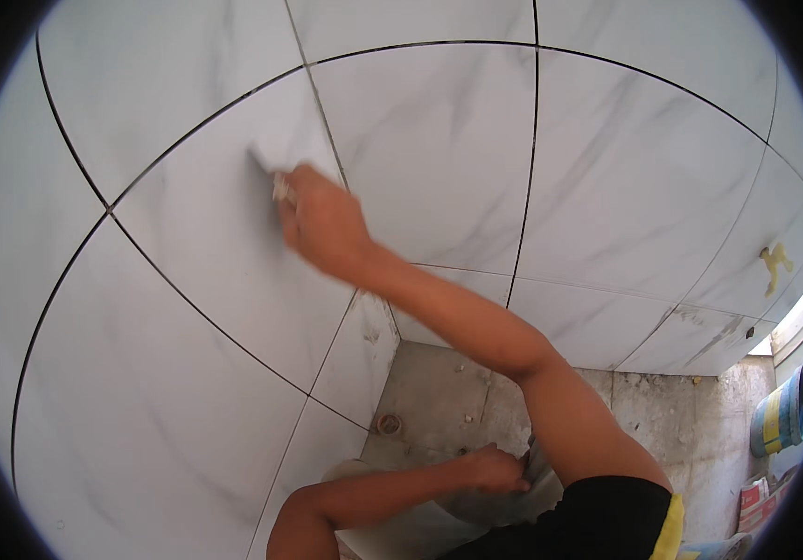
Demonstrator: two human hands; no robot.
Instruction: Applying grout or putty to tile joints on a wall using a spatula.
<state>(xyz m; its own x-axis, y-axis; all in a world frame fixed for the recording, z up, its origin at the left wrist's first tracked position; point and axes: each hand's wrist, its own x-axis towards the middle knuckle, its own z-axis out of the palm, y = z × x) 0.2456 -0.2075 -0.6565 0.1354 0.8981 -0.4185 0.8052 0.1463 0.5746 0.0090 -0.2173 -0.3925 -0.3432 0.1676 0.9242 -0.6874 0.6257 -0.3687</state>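
Note:
My right hand (pixel 325 224) reaches up to the white marbled wall tiles (pixel 215 252) on the left, close to the corner. Its fingers are wrapped round a putty knife, and the thin grey blade (pixel 258 161) points up and left at the tile face, blurred by motion. Whether the blade touches the tile is hard to tell. Low in the middle, my left hand (pixel 499 469) is closed near my body, by a dark grey thing (pixel 534 462) partly hidden by my right arm. What that hand grips cannot be made out.
Dark joints (pixel 534 140) run between the tiles on both walls. Below lies a dusty floor (pixel 439 383) with bits of debris and a small round pipe opening (pixel 389 425). A blue and yellow bucket (pixel 775 420) lies tipped at the right, above red and white packaging (pixel 753 495).

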